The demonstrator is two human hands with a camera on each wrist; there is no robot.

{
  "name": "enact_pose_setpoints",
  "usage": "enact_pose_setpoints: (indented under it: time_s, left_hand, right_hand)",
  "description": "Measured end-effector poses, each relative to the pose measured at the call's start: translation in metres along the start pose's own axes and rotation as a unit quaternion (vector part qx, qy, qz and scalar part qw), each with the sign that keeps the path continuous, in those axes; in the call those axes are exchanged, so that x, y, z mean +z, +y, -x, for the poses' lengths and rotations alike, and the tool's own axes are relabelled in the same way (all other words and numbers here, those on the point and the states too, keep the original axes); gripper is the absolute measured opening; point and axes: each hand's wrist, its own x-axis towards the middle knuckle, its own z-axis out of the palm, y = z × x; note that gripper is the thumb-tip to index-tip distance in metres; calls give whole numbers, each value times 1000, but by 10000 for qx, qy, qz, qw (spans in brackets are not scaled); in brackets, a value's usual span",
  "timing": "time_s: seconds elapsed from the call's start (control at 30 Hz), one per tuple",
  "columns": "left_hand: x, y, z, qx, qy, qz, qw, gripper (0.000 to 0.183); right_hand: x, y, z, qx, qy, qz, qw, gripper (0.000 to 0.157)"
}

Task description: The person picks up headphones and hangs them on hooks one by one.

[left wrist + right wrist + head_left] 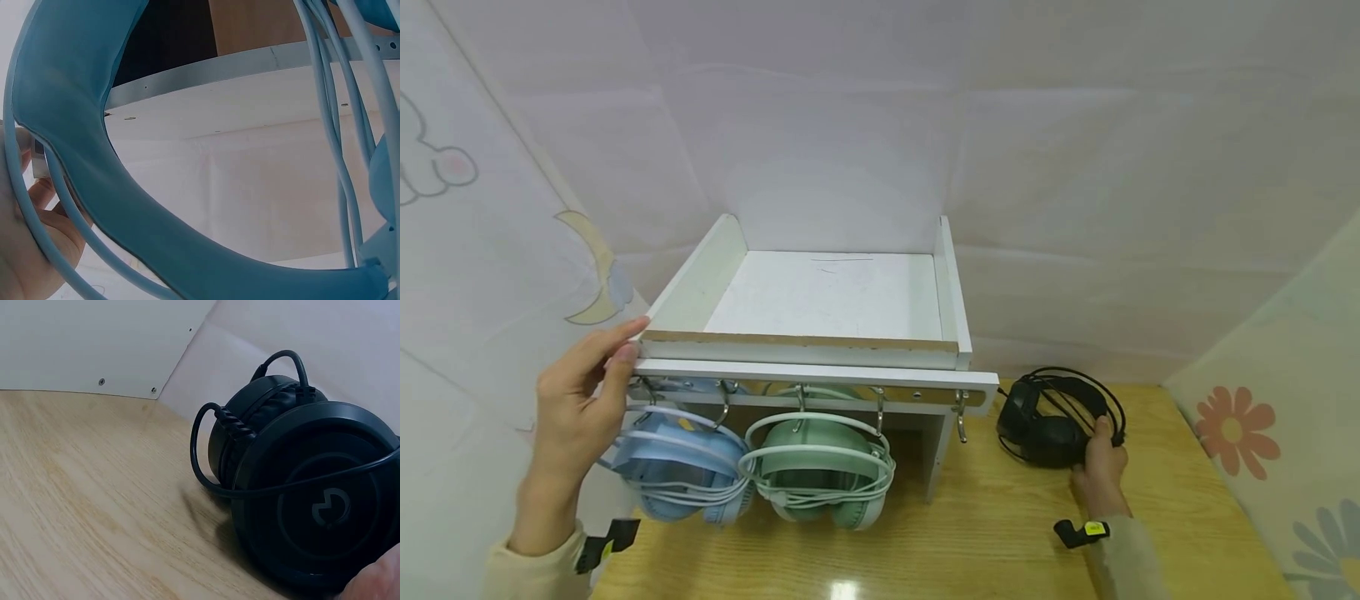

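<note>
My left hand (580, 400) grips the left end of a white shelf (831, 292), thumb in front and fingers over the corner. From hooks on the shelf's front rail (850, 372) hang blue headphones (673, 457) and green headphones (820, 437), with pale cables looped about them. The blue headband (75, 144) fills much of the left wrist view. On the table right of the shelf, my right hand (1103, 471) holds a black headset (1048, 437) by its headband side. One black ear cup (325, 506) with a pale logo faces the right wrist camera; only a fingertip shows there.
The light wooden table (985, 533) runs under the shelf and headset. A bare metal hook (961, 417) sits at the rail's right end. White cloth (1112, 208) covers the back, with printed side panels left and right. The shelf's side panel (937, 450) stands left of the headset.
</note>
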Motion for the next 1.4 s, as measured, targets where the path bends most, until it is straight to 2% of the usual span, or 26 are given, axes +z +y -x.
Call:
enact_pose_setpoints:
  time_s: [0.3, 0.57, 0.83, 1.17, 1.4]
  left_hand:
    - [-1, 2, -1, -26, -76, 26, 10000, 26]
    - [0, 2, -1, -45, -62, 4, 10000, 26]
    - [-1, 1, 0, -57, -75, -24, 10000, 26]
    - [1, 2, 0, -66, -36, 10, 10000, 26]
    - [1, 3, -1, -70, 5, 8, 10000, 26]
  right_hand:
    - [-2, 1, 5, -102, -178, 145, 9997, 91]
    - [-4, -1, 10, -60, -137, -457, 9988, 78]
    - [-6, 0, 13, -44, -129, -312, 9994, 75]
    - [-10, -3, 18, -43, -262, -616, 9977, 52]
    - [-11, -3, 22, -116, -259, -383, 9989, 36]
